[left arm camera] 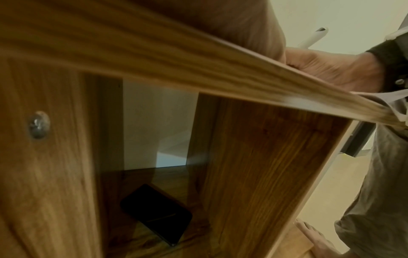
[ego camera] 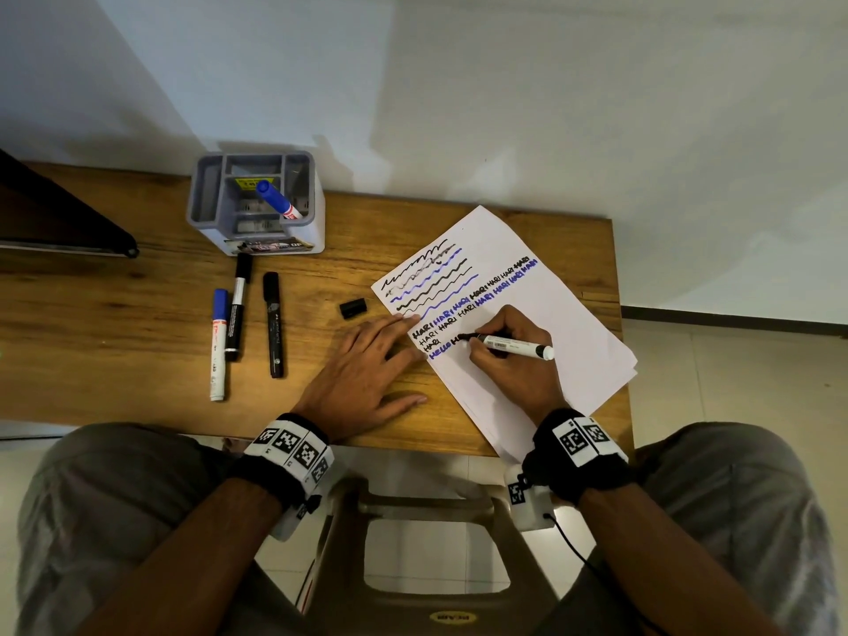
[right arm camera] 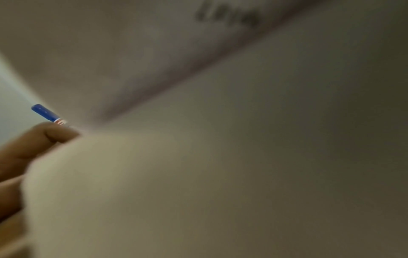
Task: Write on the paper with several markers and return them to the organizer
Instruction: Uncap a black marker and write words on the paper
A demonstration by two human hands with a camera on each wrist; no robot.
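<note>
On the wooden desk, well left of the left hand's fingers: white-barrelled marker with blue cap, black-and-white marker with black cap touching it, all-black marker just beside. Beyond those, grey plastic organizer with several compartments, a blue-capped marker leaning inside one of them.

Just past the left fingertips: small loose black cap lying on the wood. Left hand flat on the desk, fingers straight and spread, gripping nothing, tips pressing the left edge of the white paper sheet.

Sheet angled on the desk, carrying black and blue wavy lines and rows of lettering. Right hand resting on the sheet, fingers curled in a pinch round an uncapped white marker with black tip, tip touching the paper at fresh black letters, barrel pointing right.

Left wrist view: desk edge, open shelf underneath, dark phone lying there. Right wrist view mostly blurred.
</note>
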